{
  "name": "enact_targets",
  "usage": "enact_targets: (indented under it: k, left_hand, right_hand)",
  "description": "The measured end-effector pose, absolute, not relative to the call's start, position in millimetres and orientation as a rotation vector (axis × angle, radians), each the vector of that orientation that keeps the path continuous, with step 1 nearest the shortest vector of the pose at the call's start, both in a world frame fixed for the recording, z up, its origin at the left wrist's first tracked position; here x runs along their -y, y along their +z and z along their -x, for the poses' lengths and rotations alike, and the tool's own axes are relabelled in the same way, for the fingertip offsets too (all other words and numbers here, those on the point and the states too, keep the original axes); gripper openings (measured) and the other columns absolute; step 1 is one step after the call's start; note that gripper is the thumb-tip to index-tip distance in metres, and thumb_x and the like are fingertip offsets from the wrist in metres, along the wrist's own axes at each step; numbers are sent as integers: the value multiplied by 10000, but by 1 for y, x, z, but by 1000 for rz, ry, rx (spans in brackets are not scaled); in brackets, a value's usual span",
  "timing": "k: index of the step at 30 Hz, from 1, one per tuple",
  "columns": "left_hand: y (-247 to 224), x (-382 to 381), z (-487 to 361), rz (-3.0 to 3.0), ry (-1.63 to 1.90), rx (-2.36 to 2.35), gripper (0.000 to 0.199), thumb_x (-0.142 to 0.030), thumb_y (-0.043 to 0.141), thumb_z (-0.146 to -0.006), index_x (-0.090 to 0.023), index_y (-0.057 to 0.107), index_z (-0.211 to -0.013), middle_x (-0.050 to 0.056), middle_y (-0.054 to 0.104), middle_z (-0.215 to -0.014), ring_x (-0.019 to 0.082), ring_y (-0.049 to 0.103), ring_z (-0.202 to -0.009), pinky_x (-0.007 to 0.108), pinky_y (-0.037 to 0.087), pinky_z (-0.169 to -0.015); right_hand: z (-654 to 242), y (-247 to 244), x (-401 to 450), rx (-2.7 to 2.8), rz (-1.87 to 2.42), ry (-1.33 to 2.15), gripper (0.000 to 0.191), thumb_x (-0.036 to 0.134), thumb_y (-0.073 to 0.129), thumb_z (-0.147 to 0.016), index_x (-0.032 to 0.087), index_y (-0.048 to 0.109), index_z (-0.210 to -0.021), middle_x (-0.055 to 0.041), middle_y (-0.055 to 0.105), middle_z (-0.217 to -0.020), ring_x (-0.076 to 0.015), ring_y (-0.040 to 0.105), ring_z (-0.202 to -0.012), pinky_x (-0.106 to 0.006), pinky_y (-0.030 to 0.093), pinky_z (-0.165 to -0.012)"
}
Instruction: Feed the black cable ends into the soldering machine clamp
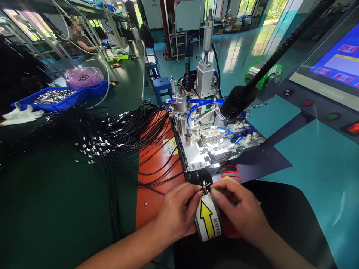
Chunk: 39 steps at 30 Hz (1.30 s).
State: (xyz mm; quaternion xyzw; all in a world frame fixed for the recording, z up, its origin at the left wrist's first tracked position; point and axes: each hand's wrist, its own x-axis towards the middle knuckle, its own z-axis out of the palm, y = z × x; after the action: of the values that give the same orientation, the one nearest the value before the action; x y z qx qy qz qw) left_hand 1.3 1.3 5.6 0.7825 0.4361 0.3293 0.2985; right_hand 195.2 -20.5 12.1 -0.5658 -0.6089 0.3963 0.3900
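My left hand (179, 209) pinches the end of a thin black cable at the front of the metal machine (213, 145). Close beside it on the right, my right hand (241, 207) has thumb and forefinger pressed together; what lies between them is too small to make out. Small metal and red parts show between the fingertips. Just below them is a white curved cover (209, 220) with a yellow arrow. Black cables (151, 127) with small metal ends run across the orange plate (157, 164) on the left.
Red-handled scissors (231, 173) lie by the machine's front edge. Blue trays (58, 106) of metal parts and a white glove (21, 115) rest on the left table. A control panel (319, 87) stands right. A person (82, 41) sits far left; a solder spool (256, 74) is behind.
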Motion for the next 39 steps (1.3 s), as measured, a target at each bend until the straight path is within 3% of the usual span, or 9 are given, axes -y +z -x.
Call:
enact_targets:
  k: [8, 13, 26, 39]
  left_hand:
    - [4, -2, 0, -2080, 857, -1153, 112, -184, 555, -967, -191, 663, -937, 11, 637, -753, 128, 583, -687, 230, 417, -639]
    - [4, -2, 0, -2063, 882, -1137, 108, -189, 556, -973, -192, 659, -942, 4, 638, -748, 119, 585, -675, 222, 423, -637]
    - [6, -2, 0, -2045, 925, -1155, 89, -178, 566, -967, -193, 652, -947, 3, 679, -777, 115, 619, -693, 208, 441, -637]
    - [5, -5, 0, -2004, 1022, -1170, 133, -200, 611, -947, -210, 735, -994, 29, 558, -781, 152, 548, -731, 267, 427, -635]
  right_hand:
    - [-203, 23, -3, 1429, 1364, 1431, 213, 407, 596, -943, 203, 654, -913, 13, 596, -756, -137, 535, -674, -244, 435, -602]
    - [-197, 22, -4, 1430, 1353, 1424, 231, 382, 579, -956, 192, 630, -835, 23, 569, -728, -126, 513, -668, -242, 418, -606]
    - [-190, 8, 0, 1289, 1298, 1480, 216, 411, 665, -908, 195, 665, -913, 8, 615, -782, -136, 544, -708, -259, 441, -647]
    - [-198, 17, -9, 1394, 1220, 1414, 168, 348, 697, -894, 195, 685, -827, 6, 633, -787, -144, 577, -753, -274, 455, -699]
